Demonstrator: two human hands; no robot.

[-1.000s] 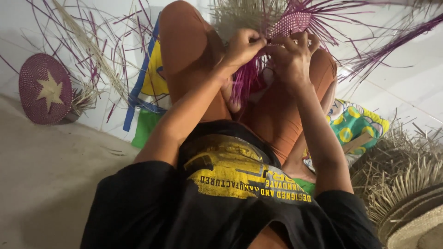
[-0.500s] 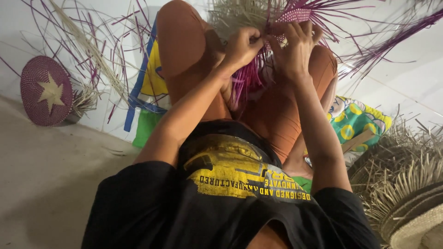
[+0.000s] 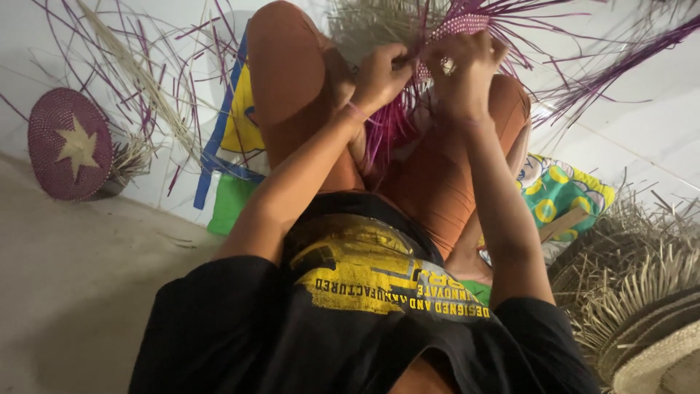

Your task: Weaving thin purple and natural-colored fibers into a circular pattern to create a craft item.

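My left hand (image 3: 380, 73) and my right hand (image 3: 465, 71) are raised together over my bent knees, both pinching purple and pink straw strands (image 3: 394, 131). A small woven purple piece (image 3: 461, 25) sits just above my right hand, with long loose purple strands (image 3: 605, 66) fanning out from it to the right. My right hand wears a ring. The fingertips and the exact strands held are partly hidden by the hands.
A round purple woven disc with a pale star (image 3: 70, 144) leans against the white wall at left, beside loose straw (image 3: 138, 80). A colourful mat (image 3: 563, 197) lies under my legs. Natural-coloured woven straw pieces (image 3: 642, 306) pile at the lower right. Bare grey floor (image 3: 65, 284) at left.
Both hands have shifted slightly upward and closer to the woven piece, fingers working the strands. The view has barely moved.
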